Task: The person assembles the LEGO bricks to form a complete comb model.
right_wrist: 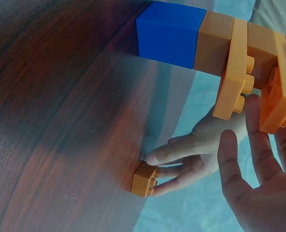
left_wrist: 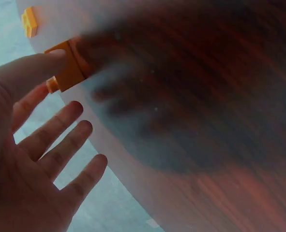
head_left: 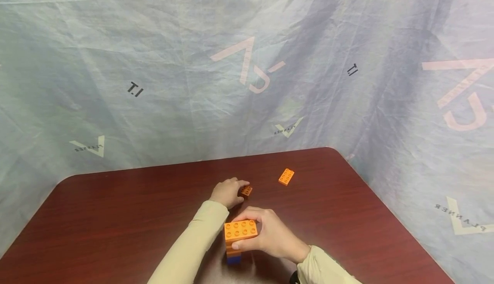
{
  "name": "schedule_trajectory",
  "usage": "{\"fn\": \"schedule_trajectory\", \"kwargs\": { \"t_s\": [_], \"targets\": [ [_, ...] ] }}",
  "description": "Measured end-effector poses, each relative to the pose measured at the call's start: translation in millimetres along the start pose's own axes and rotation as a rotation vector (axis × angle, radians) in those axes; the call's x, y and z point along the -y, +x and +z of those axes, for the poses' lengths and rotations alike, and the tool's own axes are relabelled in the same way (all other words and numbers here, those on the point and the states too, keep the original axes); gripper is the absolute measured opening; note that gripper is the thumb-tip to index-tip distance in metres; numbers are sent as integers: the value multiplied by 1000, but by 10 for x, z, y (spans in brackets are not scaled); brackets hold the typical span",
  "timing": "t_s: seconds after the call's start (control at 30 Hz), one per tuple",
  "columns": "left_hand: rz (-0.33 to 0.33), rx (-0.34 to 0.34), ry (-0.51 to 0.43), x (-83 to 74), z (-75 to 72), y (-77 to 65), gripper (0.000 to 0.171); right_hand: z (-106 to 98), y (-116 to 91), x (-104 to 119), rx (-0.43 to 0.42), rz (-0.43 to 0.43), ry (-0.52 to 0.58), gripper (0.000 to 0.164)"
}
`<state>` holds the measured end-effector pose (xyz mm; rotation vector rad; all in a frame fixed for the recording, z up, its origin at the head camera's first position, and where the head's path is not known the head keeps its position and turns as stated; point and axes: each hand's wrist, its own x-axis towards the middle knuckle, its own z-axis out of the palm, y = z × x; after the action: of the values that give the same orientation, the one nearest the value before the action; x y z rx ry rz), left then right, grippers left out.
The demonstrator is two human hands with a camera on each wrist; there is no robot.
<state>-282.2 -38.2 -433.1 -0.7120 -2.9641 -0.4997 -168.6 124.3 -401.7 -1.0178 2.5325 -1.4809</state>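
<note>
A small brown-orange toy brick point(left_wrist: 71, 67) is pinched between the thumb and forefinger of my left hand point(head_left: 227, 192). The other fingers of that hand spread out straight in the left wrist view. In the right wrist view the small brick stands on the table, studs toward the palm. Nearer me, my right hand point(head_left: 266, 232) grips the upper part of an upright brick stack point(head_left: 233, 242), thumb on the near side. The stack has a blue brick point(right_wrist: 171, 36) at its foot, and brown-orange bricks alternate with wider orange plates above it. An orange eight-stud plate point(head_left: 241, 229) tops it.
A loose orange plate point(head_left: 286, 176) lies beyond the hands, right of the small brick. The dark red wooden table point(head_left: 127, 215) has rounded far corners. Behind it and to the right hangs a pale printed cloth point(head_left: 173, 82).
</note>
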Motion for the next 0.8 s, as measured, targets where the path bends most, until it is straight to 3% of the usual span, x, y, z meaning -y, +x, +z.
{"fn": "schedule_trajectory", "kwargs": {
  "t_s": [0.17, 0.53, 0.8],
  "targets": [
    [-4, -27, 69, -6, -3, -22, 36, 11, 1, -3, 0, -2, -7, 32],
    [-114, -22, -113, 127, 33, -93, 36, 8, 5, -14, 9, 1, -20, 34],
    [-102, -38, -159, 74, -108, -205, 35, 6, 3, -28, 4, -17, -19, 31]
  ]
}}
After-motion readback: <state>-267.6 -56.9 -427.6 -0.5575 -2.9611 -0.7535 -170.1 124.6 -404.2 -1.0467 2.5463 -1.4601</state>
